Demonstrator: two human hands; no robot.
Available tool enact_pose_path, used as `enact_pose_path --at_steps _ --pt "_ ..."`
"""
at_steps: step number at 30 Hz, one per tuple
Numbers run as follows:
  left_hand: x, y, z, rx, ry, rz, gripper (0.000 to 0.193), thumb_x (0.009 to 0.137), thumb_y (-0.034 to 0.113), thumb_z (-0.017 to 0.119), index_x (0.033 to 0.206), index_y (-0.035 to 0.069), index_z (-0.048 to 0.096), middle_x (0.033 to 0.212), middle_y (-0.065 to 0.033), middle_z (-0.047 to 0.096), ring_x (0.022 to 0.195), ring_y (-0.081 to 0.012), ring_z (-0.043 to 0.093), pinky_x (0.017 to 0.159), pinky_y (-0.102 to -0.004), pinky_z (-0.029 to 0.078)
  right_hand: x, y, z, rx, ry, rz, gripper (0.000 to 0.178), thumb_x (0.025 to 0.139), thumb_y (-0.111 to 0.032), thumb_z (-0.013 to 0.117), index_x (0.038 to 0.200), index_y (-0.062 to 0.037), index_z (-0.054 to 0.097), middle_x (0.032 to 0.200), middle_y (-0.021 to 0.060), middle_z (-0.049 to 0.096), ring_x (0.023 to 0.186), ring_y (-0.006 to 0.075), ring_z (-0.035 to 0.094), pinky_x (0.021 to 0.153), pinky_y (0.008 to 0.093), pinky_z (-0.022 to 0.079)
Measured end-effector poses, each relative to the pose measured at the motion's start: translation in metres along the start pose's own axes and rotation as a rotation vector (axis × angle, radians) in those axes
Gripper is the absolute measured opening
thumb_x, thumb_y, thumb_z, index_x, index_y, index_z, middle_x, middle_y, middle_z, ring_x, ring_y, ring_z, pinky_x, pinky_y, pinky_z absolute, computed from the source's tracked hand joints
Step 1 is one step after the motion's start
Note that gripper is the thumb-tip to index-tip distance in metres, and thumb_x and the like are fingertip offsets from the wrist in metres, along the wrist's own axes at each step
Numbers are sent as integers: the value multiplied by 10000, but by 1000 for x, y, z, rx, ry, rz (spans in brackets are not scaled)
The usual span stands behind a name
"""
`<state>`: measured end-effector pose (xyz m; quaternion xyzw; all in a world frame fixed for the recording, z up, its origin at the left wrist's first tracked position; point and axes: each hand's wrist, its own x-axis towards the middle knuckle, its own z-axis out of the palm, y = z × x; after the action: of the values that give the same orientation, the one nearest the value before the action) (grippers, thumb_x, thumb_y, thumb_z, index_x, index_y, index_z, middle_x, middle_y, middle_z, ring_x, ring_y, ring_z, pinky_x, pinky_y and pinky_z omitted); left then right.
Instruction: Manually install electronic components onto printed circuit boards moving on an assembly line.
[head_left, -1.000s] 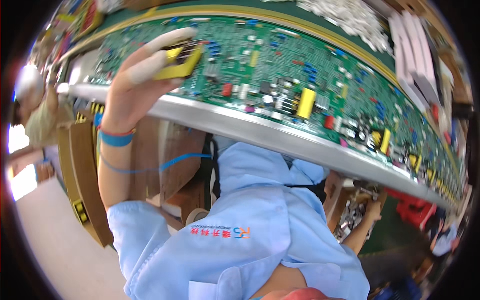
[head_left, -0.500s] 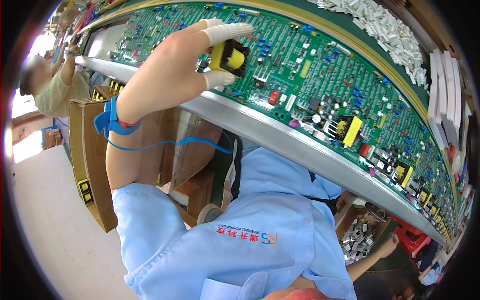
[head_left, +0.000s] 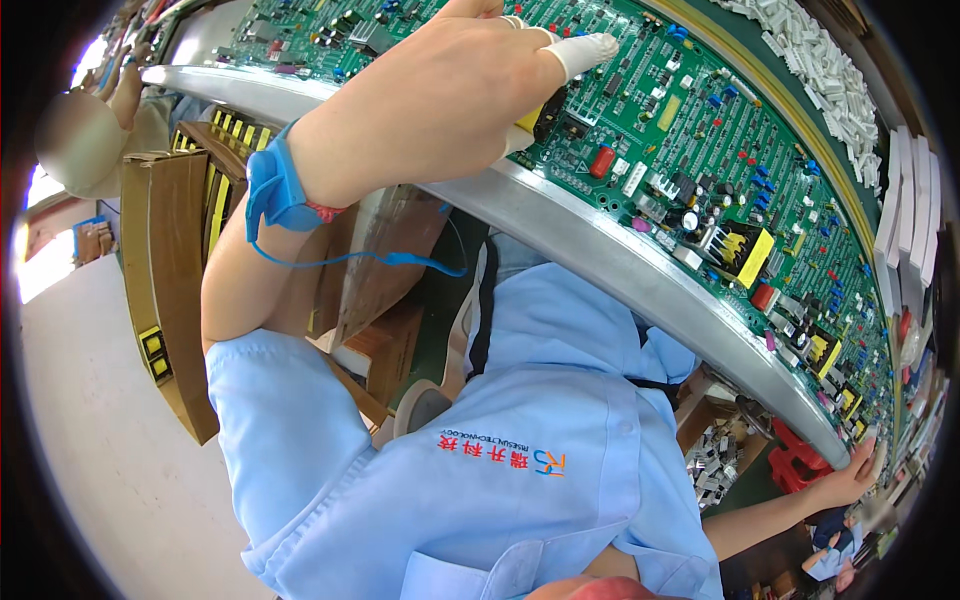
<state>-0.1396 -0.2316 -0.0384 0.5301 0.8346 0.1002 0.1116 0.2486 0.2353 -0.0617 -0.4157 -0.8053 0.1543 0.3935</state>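
Note:
My left hand point(head_left: 440, 95), with white finger cots and a blue wrist strap point(head_left: 275, 185), is closed round a yellow and black transformer point(head_left: 549, 114). It holds the part low at the near edge of a green circuit board point(head_left: 640, 130), and the hand hides most of it. Whether its pins sit in the board cannot be seen. Far to the right, my right hand point(head_left: 852, 476) reaches up beside the end of the metal rail point(head_left: 640, 270). Its fingers are too small and blurred to make out. Similar transformers point(head_left: 745, 255) stand on the boards to the right.
White connector-like parts point(head_left: 810, 60) lie heaped beyond the boards. Cardboard boxes point(head_left: 160, 260) with more transformers stand at left, near another person point(head_left: 85, 145). A blue cord point(head_left: 400, 258) trails from my strap. A red stool point(head_left: 795, 458) and a box of metal parts point(head_left: 712, 465) are at right.
My left hand has moved right and turned over the board, bringing the transformer down to its near edge. My right hand has moved up and right toward the rail's end. The boards appear shifted right.

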Motion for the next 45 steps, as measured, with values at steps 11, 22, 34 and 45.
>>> enact_pose_path --at_steps 11,22,34,45 --pt "2 4 -5 163 -161 29 581 821 32 593 1343 -55 354 742 -92 569 756 -282 571 808 -378 329 -11 -80 40 161 -52 -143 307 909 -110 643 1167 51 601 1106 141 651 997 172 619 899 279 476" --pt "13 7 -9 233 -214 81 398 791 19 558 1138 -145 455 714 -128 591 726 -311 578 917 -381 361 -18 -94 47 253 -85 -211 304 909 -48 625 1186 70 581 1126 156 638 994 182 619 878 281 495" --pt "-5 0 15 57 79 -15 691 711 26 715 1354 92 473 996 -177 557 956 -372 536 811 -427 454 -18 -67 33 295 -84 -197 316 891 35 598 1204 66 563 1180 183 618 1030 205 617 905 293 492" --pt "-13 0 30 -123 140 -109 777 626 -86 716 1354 66 488 1119 -151 588 1016 -329 563 883 -384 462 -26 -127 76 501 -180 -326 315 786 -131 764 1069 -56 650 895 22 657 736 88 562 659 232 446"
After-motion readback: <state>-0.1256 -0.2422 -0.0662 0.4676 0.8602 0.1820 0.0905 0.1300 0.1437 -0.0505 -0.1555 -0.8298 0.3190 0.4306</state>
